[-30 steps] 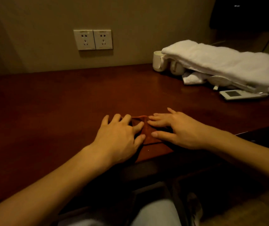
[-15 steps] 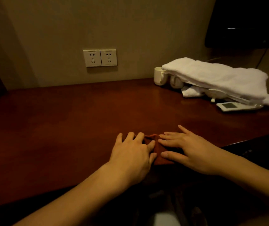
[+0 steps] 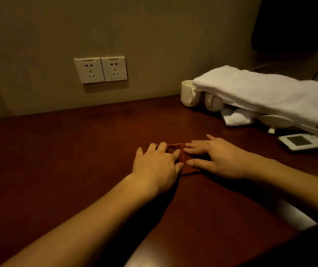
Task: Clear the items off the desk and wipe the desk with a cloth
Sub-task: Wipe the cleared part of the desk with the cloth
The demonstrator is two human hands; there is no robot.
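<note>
Both hands and the cloth beneath them now lie farther from the near edge of the dark red-brown wooden desk (image 3: pixel 61 170) than half a second ago, the wall sockets and towel sitting lower and larger in view as the head has come forward. Working left to right: two white wall sockets (image 3: pixel 100 69) sit above the far edge, with no readable marking. Left hand (image 3: pixel 155 165) lies palm down with fingers extended, pressing flat on the small folded rust-brown cloth (image 3: pixel 182 161); it grasps nothing. Right hand (image 3: pixel 215 158) lies likewise flat, fingers straight and pointing left, pressing the cloth's right part. Only a narrow strip of cloth shows between the two hands, near the middle of the desk; its long axis cannot be judged. Each hand is equally close, since both touch it. Toward the far right corner stand a white ceramic mug (image 3: pixel 188 93), a folded white towel (image 3: pixel 270 95) lying over further items, and a white flat device with a dark screen (image 3: pixel 306 142) near the right edge; its screen shows no legible text. Judged from this layout, the coming wipe stroke has open desk to the left and items uncleared to the right.
</note>
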